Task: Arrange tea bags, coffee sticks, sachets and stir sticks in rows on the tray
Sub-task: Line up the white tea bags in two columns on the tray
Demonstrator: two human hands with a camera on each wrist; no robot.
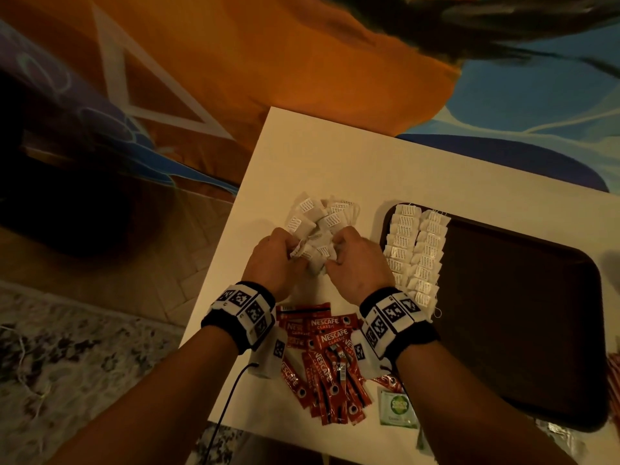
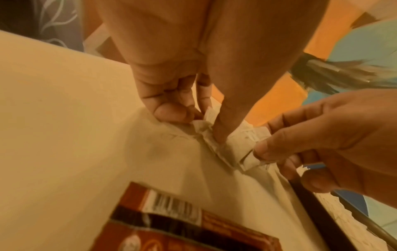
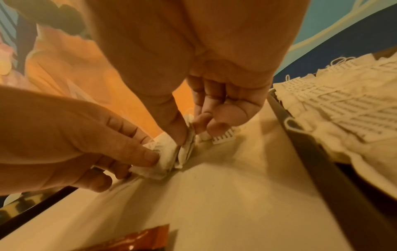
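A loose pile of white tea bags (image 1: 322, 223) lies on the white table (image 1: 318, 156). Both hands are at its near edge. My left hand (image 1: 295, 250) pinches tea bags (image 2: 204, 132) between thumb and fingers. My right hand (image 1: 335, 253) pinches tea bags (image 3: 187, 149) beside it, the two hands almost touching. To the right sits a dark brown tray (image 1: 520, 313) with two rows of tea bags (image 1: 416, 253) along its left end. Red coffee sticks (image 1: 325, 357) are heaped under my wrists, and a green sachet (image 1: 397, 406) lies near the front edge.
The tray's raised rim (image 3: 322, 161) runs close to my right hand. A black cable (image 1: 231, 391) hangs off the table's front left edge. Orange and blue bedding (image 1: 268, 62) lies beyond the table, and a patterned carpet (image 1: 67, 347) is at the left.
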